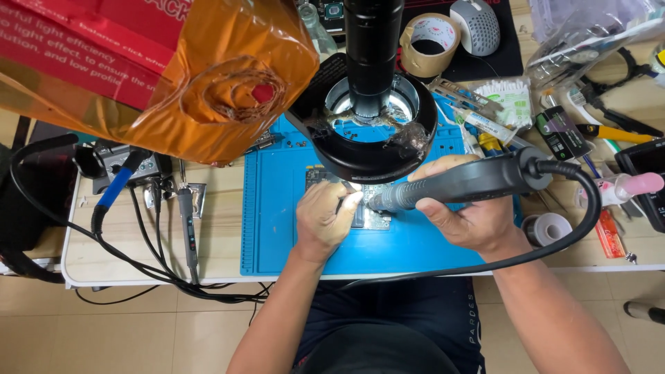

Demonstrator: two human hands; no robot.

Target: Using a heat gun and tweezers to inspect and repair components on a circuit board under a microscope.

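The circuit board lies flat on the blue work mat, near the mat's centre and directly below the black microscope ring light. My left hand rests on the mat at the board's left edge, fingers curled together and pressed against the board; whether they pinch a small tool there I cannot tell, since the fingertips are hidden behind the knuckles. My right hand sits at the board's right side, closed firmly around the grey hot-air handpiece. The handpiece lies nearly level, its nozzle end pointing left and sitting just over the board, close to my left fingertips. A thick black cable leaves the rear of the handpiece, loops down past the mat's right edge and runs back under my right forearm.

Left of the mat, a blue-handled soldering iron stands in its holder, and a slim grey iron lies beside it on the wooden bench. Beyond the mat's far edge, a roll of brown tape and a grey mouse sit well apart from the board. Right of the mat, a small white tape roll lies near my right wrist.
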